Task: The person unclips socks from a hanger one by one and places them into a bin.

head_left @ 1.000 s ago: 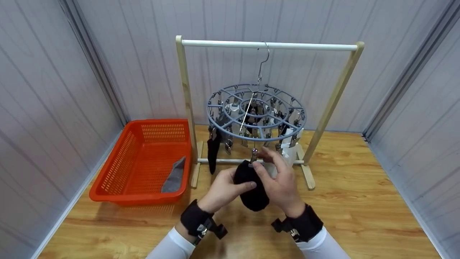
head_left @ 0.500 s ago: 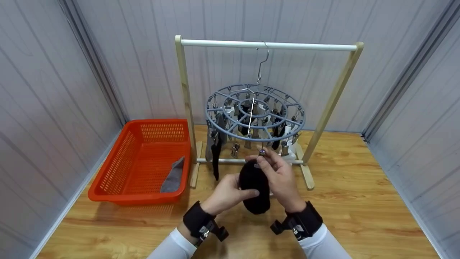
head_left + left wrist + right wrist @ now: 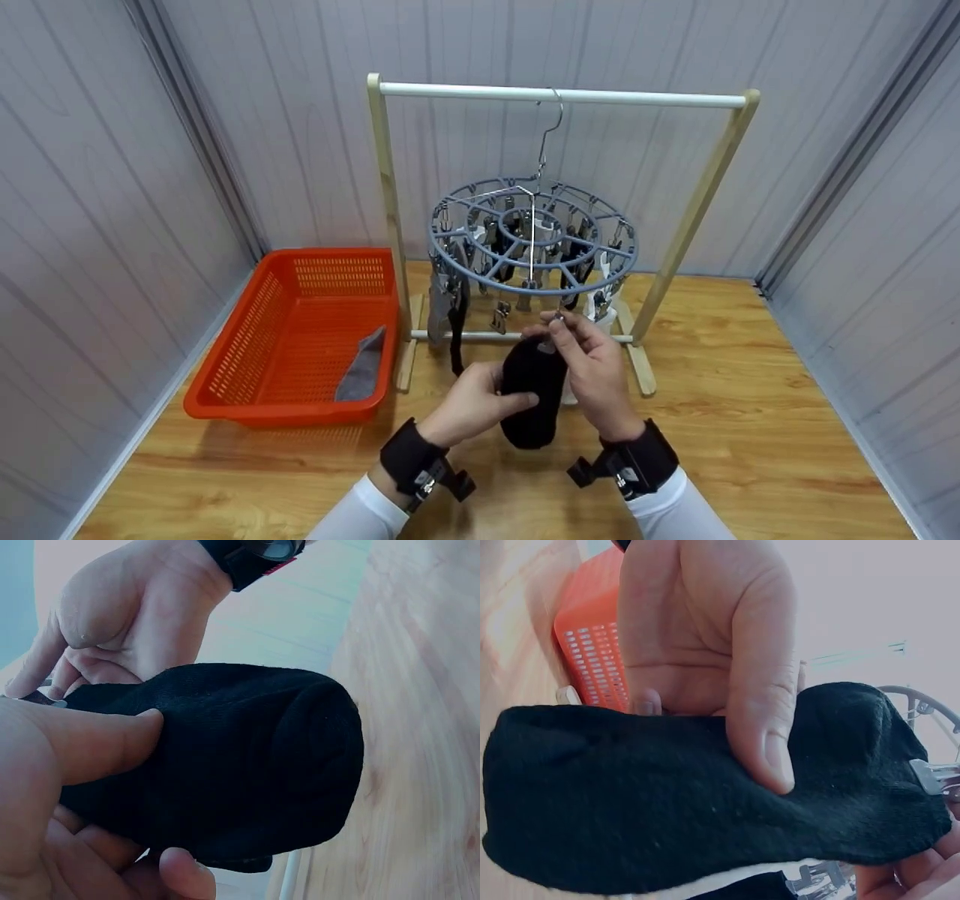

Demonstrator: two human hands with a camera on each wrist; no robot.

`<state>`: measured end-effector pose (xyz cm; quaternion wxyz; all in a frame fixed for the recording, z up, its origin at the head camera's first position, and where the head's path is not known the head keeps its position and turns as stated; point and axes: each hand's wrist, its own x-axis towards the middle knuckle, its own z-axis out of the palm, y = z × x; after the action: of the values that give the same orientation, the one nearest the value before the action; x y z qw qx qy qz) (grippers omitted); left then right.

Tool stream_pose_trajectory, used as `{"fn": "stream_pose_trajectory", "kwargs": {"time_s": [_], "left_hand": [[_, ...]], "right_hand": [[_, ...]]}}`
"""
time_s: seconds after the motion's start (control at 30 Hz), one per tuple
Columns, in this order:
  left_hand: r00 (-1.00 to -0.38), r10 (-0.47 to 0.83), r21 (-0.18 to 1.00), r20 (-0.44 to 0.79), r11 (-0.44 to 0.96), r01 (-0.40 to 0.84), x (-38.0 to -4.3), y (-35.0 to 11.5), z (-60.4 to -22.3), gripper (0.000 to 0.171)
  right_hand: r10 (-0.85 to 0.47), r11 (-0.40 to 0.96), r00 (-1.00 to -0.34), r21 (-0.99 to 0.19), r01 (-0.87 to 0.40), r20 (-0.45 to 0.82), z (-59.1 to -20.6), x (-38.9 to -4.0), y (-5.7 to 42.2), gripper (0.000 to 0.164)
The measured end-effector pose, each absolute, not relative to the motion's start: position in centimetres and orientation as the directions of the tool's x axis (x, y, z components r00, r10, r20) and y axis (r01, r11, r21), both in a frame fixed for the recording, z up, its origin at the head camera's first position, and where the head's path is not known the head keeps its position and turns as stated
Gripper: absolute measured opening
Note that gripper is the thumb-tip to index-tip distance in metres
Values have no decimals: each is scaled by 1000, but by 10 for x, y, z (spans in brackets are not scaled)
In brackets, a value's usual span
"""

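Observation:
A black sock (image 3: 529, 424) hangs in front of the round grey drying hanger (image 3: 487, 279). My left hand (image 3: 474, 405) grips it around the middle, thumb on the near side and fingers behind. At the sock's upper end, my right hand (image 3: 596, 371) pinches a metal clip (image 3: 558, 318) that dangles from the hanger's front rim. Seen from the right wrist, the jaws of this metal clip (image 3: 932, 776) lie over the sock's edge. The left wrist view shows the rounded lower end of the sock (image 3: 300, 757) pointing away from the thumb.
An orange basket (image 3: 225, 375) on the left holds a grey cloth piece (image 3: 362, 367). The hanger hooks onto the white bar (image 3: 465, 91) of a wooden stand (image 3: 694, 210). Other clips carry a black strip-like item (image 3: 457, 337), grey items (image 3: 439, 307) and white items (image 3: 606, 313).
The hanger has turned, and its hanging items have shifted. The clip and the top of the sock have moved right with my right hand, whose fingers now close over the clip.

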<state>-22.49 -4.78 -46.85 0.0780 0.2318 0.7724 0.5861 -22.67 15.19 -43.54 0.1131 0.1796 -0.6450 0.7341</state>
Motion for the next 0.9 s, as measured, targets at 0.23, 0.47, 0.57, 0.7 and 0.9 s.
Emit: {"fn": "stream_pose_trajectory", "kwargs": {"time_s": [0.23, 0.47, 0.57, 0.7, 0.9], "left_hand": [[-860, 480, 937, 173, 189, 294, -223, -49, -466, 19], [-838, 516, 937, 175, 174, 302, -219, -51, -459, 21], [-829, 534, 939, 168, 169, 299, -219, -53, -458, 23], [-813, 562, 942, 155, 165, 293, -219, -57, -455, 26], [-809, 571, 931, 142, 199, 305, -218, -61, -450, 26]], "right_hand": [[-40, -93, -904, -902, -421, 426, -434, -226, 156, 26], [-12, -82, -900, -897, -434, 437, -433, -226, 160, 25], [-10, -63, -900, -898, -435, 436, -433, -225, 161, 25], [-6, -41, -896, -895, -443, 444, -434, -225, 161, 24], [-10, -9, -886, -886, -463, 463, -435, -225, 161, 23]]}}
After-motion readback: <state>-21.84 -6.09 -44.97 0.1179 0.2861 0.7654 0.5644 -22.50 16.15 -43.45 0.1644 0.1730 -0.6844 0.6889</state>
